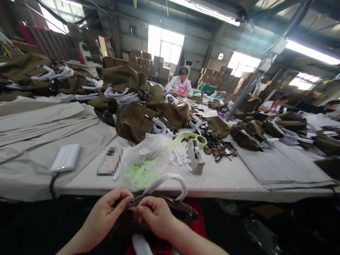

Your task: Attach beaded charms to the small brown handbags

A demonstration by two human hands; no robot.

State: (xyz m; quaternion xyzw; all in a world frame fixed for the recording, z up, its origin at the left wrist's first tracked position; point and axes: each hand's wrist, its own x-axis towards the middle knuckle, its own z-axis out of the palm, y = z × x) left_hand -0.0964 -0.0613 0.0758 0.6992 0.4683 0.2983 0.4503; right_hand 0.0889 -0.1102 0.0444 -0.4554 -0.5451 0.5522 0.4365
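Note:
An olive-brown handbag (pixel 174 205) rests on my lap below the table's front edge. One of its handles, wrapped in white, arches up over the table edge; another white-wrapped piece hangs at the bottom of the view. My left hand (pixel 113 209) pinches the bag's upper edge at its left end, thumb against forefinger. Close beside it, my right hand (pixel 156 216) is closed on the same edge near the middle. Whatever small part lies between the fingertips is hidden. Red cloth (pixel 198 212) shows behind the bag.
On the table (pixel 225 177) are a clear plastic bag (pixel 146 163) with green pieces, a tape dispenser (pixel 196 157), a green tape roll (pixel 201 141), a phone (pixel 110 161) and a white power bank (pixel 66 157). Brown bags (pixel 135 122) are piled behind. A co-worker (pixel 182 85) sits across.

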